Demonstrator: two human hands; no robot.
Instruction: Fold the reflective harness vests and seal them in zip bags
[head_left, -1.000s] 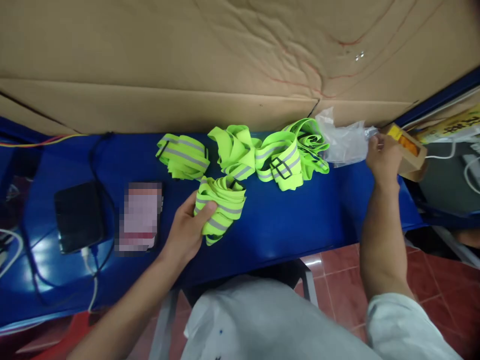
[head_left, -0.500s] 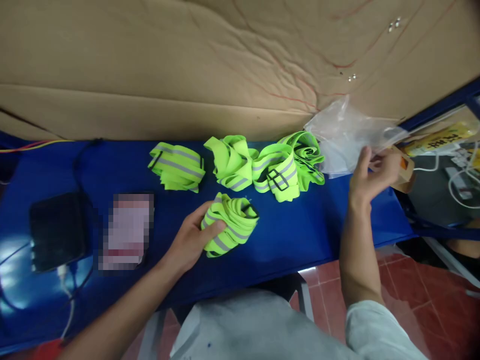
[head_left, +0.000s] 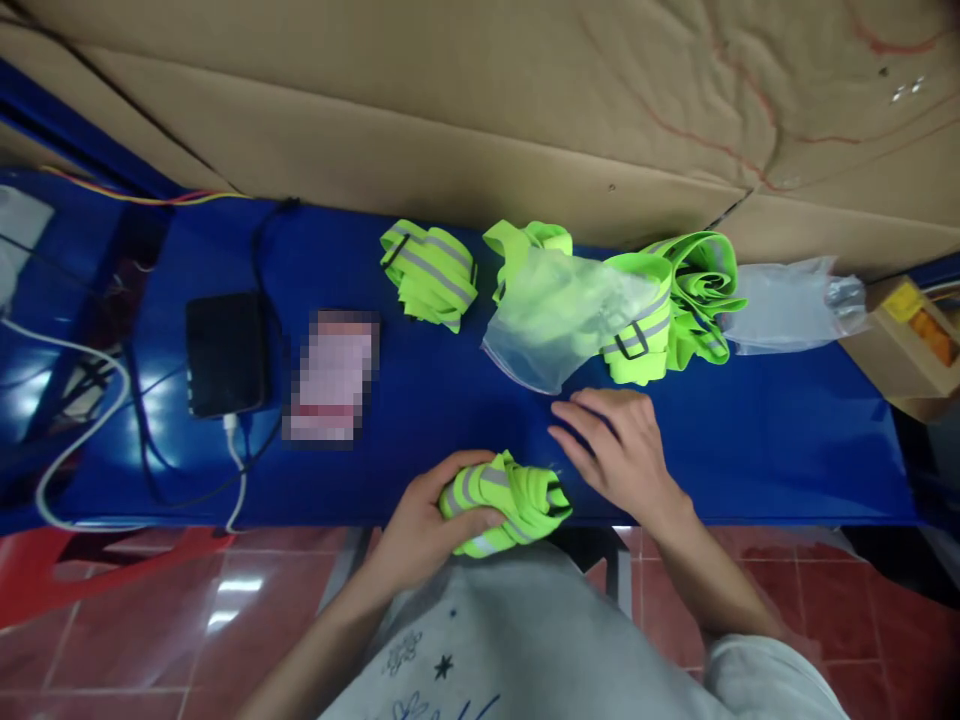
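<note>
Near the table's front edge, my left hand (head_left: 439, 515) is closed around a rolled neon-yellow reflective strap (head_left: 517, 505) with grey stripes. My right hand (head_left: 615, 445) hovers just to the right of that roll, fingers apart and holding nothing. Beyond its fingertips a clear plastic bag (head_left: 551, 325) lies partly over a loosely bundled strap (head_left: 517, 250). Behind my right hand sits another strap bundle with a black buckle (head_left: 634, 342), and a coiled strap (head_left: 705, 290) touches it on the right. A folded strap (head_left: 431, 275) rests apart to the left.
Farther right lie more clear plastic bags (head_left: 787, 305) beside a cardboard box (head_left: 904, 345). On the left of the blue table (head_left: 787, 440) are a phone (head_left: 334, 375), a black device (head_left: 227, 353) and loose cables. A cardboard panel (head_left: 450, 110) borders the back.
My right hand has come in from the bags on the right, and one bag now lies over the strap bundles. My left hand has drawn the rolled strap closer to my body.
</note>
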